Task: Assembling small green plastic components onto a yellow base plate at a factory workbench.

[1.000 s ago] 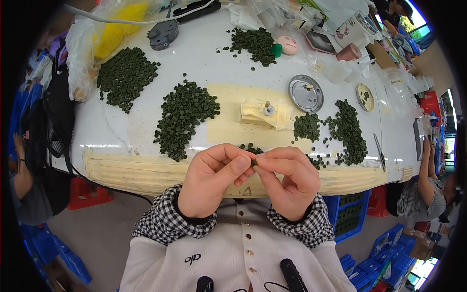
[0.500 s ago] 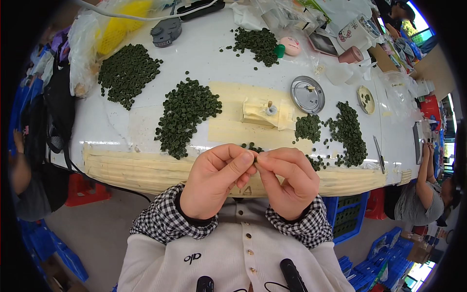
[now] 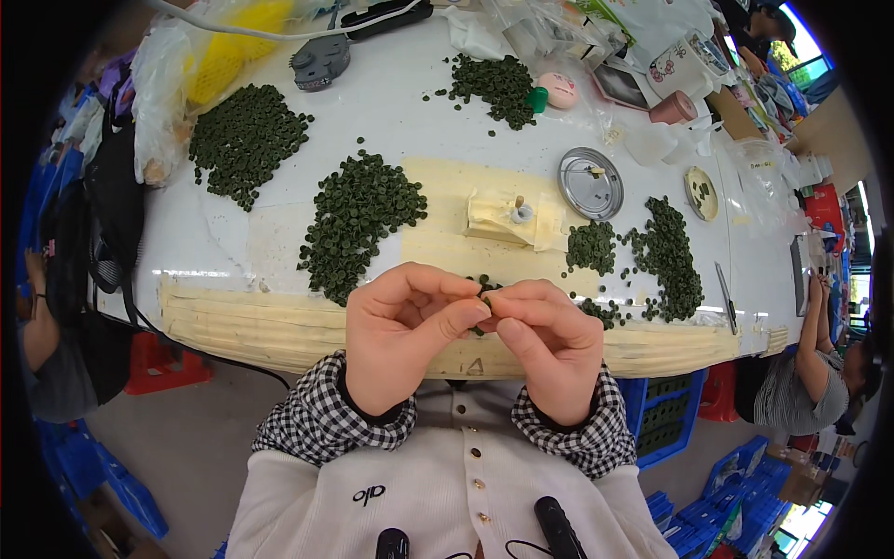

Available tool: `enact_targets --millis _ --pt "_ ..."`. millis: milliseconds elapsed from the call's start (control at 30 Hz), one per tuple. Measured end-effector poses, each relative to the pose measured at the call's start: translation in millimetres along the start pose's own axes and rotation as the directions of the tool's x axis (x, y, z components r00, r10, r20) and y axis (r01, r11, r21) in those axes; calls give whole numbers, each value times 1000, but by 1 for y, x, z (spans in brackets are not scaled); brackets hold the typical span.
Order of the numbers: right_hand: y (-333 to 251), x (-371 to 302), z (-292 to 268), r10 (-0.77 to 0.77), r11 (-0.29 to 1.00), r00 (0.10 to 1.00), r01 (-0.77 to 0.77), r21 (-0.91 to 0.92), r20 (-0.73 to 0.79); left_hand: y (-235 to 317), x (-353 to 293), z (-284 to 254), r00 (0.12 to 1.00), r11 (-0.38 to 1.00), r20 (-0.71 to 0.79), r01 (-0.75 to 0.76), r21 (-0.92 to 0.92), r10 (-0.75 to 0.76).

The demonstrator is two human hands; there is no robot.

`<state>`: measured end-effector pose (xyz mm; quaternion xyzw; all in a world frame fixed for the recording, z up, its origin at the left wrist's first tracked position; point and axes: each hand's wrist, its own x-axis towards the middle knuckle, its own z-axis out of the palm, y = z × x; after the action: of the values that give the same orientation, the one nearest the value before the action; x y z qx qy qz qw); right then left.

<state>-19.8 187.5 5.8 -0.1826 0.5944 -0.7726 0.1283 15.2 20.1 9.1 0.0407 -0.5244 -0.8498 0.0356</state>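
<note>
My left hand [image 3: 407, 331] and my right hand [image 3: 549, 340] meet fingertip to fingertip just above the near edge of the white table [image 3: 400, 112]. Between thumbs and forefingers they pinch a small dark green piece [image 3: 485, 295], mostly hidden by the fingers. Just beyond the hands lie a few loose green pieces [image 3: 484, 279]. A large pile of the same green pieces [image 3: 358, 219] sits ahead to the left, and smaller piles [image 3: 652, 252] lie to the right.
More green piles [image 3: 244, 140] [image 3: 494, 79] lie farther back. A small taped fixture [image 3: 512, 216], a round metal lid [image 3: 589, 183], a small dish [image 3: 701, 193] and plastic bags [image 3: 200, 56] share the table. Another person [image 3: 805, 373] sits at right; blue crates [image 3: 670, 419] stand below.
The hands stay together at the table edge; the fingers have shifted slightly around the small green piece. Nothing else has moved.
</note>
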Motion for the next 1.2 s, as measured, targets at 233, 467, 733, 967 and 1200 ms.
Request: enact_targets --millis 233,467,733,967,1200 --pt "-1 1 -2 -71 989 997 69 -130 -8 -3 -3 -2 967 906 62 -252 339 246" --pt "-5 0 -1 -186 910 982 181 -372 21 -6 -2 0 966 904 31 -251 347 257" --pt "-10 1 0 -275 810 957 282 -514 91 -6 1 -3 956 863 88 -291 412 280" --pt "-11 6 -1 -278 804 953 300 -513 122 -3 1 -3 976 939 49 -219 267 213" --pt "-15 8 0 -275 775 950 312 -549 151 -1 1 -5 977 936 46 -214 278 210"
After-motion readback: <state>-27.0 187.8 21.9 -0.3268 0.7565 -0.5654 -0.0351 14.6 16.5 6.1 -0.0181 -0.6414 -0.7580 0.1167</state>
